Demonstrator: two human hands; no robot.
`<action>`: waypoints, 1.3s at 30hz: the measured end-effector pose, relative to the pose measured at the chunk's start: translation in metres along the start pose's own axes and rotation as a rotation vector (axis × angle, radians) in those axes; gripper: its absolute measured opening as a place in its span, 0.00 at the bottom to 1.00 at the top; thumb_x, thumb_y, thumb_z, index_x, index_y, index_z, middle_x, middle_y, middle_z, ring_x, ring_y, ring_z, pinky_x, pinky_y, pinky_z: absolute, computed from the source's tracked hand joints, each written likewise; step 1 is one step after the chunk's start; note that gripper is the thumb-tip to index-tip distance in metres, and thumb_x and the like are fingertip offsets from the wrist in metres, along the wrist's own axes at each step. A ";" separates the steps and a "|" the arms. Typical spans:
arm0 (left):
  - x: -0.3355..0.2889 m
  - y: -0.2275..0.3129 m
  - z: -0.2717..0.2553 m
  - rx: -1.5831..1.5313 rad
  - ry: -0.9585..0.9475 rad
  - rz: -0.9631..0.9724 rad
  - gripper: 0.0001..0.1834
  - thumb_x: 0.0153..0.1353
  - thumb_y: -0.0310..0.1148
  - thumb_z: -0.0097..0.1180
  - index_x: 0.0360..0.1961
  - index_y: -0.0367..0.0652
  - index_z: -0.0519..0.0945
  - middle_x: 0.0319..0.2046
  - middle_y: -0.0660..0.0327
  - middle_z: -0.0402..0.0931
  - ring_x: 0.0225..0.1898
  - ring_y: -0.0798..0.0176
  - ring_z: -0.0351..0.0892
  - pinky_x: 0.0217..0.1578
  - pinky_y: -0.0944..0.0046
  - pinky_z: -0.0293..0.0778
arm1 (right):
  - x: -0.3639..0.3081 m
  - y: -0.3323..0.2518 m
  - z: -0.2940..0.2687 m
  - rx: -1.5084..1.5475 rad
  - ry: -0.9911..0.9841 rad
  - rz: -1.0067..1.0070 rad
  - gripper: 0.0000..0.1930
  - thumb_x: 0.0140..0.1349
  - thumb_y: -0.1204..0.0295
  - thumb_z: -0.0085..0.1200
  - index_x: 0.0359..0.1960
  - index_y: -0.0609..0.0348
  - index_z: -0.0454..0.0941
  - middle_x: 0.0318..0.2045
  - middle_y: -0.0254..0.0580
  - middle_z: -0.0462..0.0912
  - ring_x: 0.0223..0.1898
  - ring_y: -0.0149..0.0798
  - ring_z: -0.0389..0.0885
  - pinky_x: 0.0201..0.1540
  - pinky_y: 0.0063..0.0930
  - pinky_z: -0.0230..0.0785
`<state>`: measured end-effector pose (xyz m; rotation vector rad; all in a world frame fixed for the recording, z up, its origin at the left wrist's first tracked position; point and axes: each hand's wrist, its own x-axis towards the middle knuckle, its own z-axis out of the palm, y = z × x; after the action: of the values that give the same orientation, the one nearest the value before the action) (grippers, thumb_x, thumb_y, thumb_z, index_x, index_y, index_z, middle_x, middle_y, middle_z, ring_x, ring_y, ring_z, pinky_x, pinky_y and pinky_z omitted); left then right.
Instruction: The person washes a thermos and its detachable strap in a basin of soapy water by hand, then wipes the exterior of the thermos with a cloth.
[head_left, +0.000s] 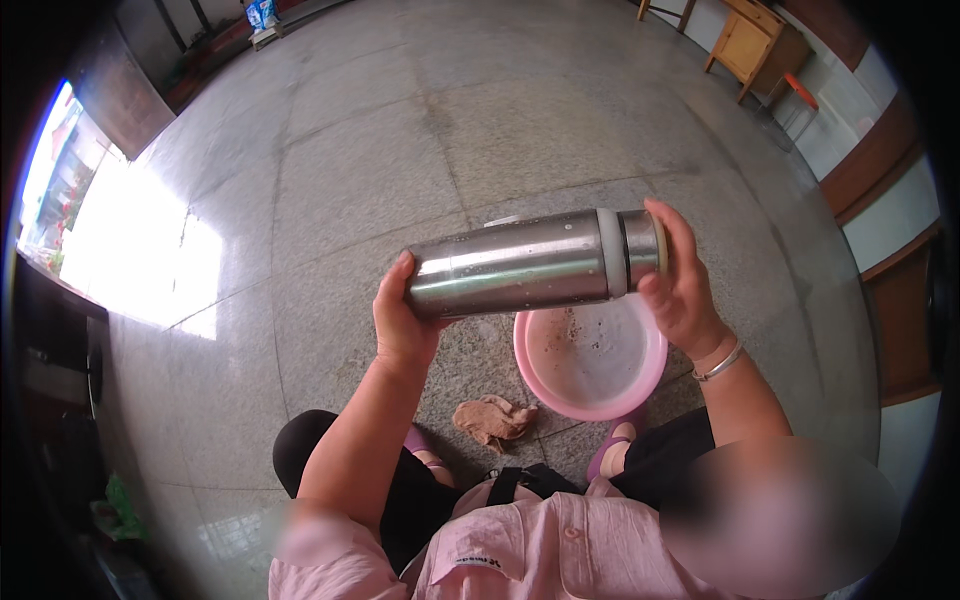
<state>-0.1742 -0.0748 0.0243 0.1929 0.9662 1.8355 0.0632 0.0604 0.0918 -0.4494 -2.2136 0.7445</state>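
Note:
A steel thermos flask [510, 262] with water drops on its side is held level across in front of me, its lid end to the right. My left hand [402, 318] grips its base end, the thumb on top and the other fingers hidden beneath. At the other end, my right hand [682, 278] is closed round the steel lid, below a pale ring. Under the flask's right half stands a pink basin [655, 372] with cloudy water and dark specks in it. A crumpled brown cloth [494, 420] lies on the floor left of the basin.
Around me spreads a grey stone floor [350, 180]. At the far right are a wooden cabinet [748, 45] and a stool with an orange seat [800, 92]. Light falls through a doorway on the left. A green plastic bag [118, 510] lies at the lower left.

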 end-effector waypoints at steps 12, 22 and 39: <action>-0.003 -0.001 -0.003 0.202 0.089 0.099 0.29 0.51 0.50 0.47 0.46 0.37 0.67 0.36 0.54 0.72 0.37 0.57 0.74 0.34 0.62 0.73 | -0.004 0.009 0.014 0.300 0.096 0.431 0.11 0.61 0.65 0.42 0.35 0.60 0.70 0.30 0.32 0.75 0.31 0.24 0.72 0.31 0.22 0.65; 0.000 -0.016 -0.007 0.086 0.065 -0.381 0.26 0.51 0.53 0.42 0.42 0.44 0.70 0.37 0.55 0.73 0.38 0.52 0.73 0.28 0.49 0.73 | 0.006 -0.009 -0.004 -0.321 -0.066 -0.520 0.23 0.53 0.58 0.50 0.46 0.61 0.64 0.44 0.54 0.67 0.41 0.50 0.72 0.39 0.38 0.70; 0.006 -0.009 -0.002 0.044 0.089 -0.204 0.24 0.52 0.50 0.43 0.41 0.41 0.70 0.36 0.54 0.73 0.36 0.52 0.75 0.28 0.52 0.75 | 0.004 -0.001 -0.015 0.146 -0.274 0.047 0.30 0.43 0.72 0.58 0.51 0.54 0.62 0.50 0.45 0.62 0.51 0.40 0.65 0.51 0.31 0.61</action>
<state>-0.1713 -0.0691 0.0150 0.0374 1.0487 1.6483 0.0718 0.0670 0.1030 -0.3434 -2.3854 1.0378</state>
